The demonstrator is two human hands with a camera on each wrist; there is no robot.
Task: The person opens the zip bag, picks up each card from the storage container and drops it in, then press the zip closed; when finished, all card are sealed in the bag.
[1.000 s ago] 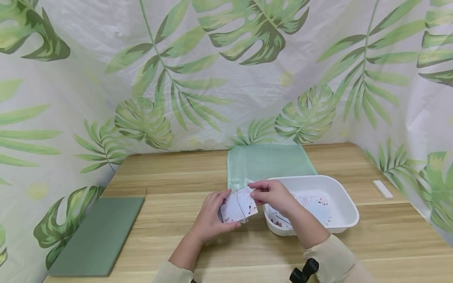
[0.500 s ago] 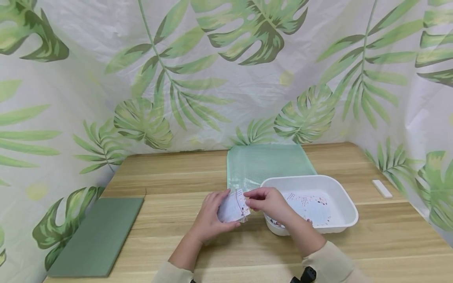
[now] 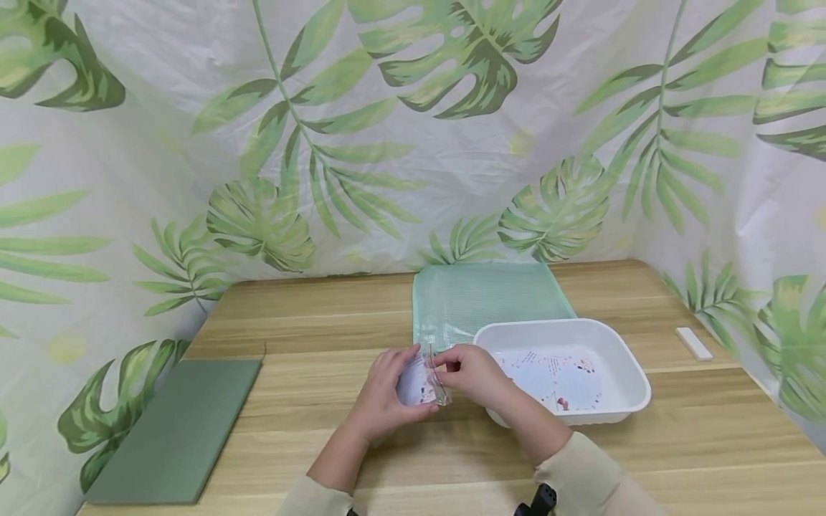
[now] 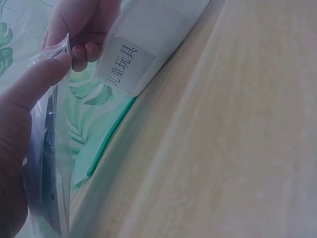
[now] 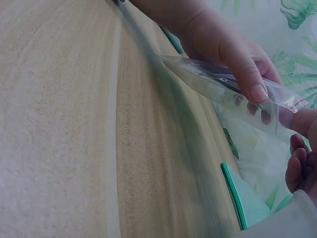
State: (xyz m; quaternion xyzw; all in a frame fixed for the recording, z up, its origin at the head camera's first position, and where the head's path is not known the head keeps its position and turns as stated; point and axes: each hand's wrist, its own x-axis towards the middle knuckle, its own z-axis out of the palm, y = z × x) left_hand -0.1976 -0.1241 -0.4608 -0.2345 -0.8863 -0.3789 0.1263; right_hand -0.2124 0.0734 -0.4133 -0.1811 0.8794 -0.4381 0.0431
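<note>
My left hand [image 3: 386, 395] holds a small clear zip bag [image 4: 63, 116] from its left side, thumb and fingers on opposite sides. Inside the bag lies a white printed card [image 3: 411, 381] with small coloured patterns; how many cards are stacked there cannot be told. My right hand [image 3: 476, 376] is at the bag's right end, its mouth, thumb and forefinger pinching there. In the right wrist view one right fingertip shows behind the clear plastic at the mouth. The other right fingers [image 5: 295, 166] are curled below.
A white plastic basin [image 3: 629, 398] with printed sheets [image 3: 574, 380] in it stands to the right. Behind lies a green mesh pouch [image 3: 493, 297]. A grey-green board [image 3: 181, 430] lies at the left, a small white bar [image 3: 694, 344] at the right.
The card has slid left, deeper into the bag, and its right end no longer sticks out. My right hand has followed leftward to the bag's mouth; the left hand has stayed put.
</note>
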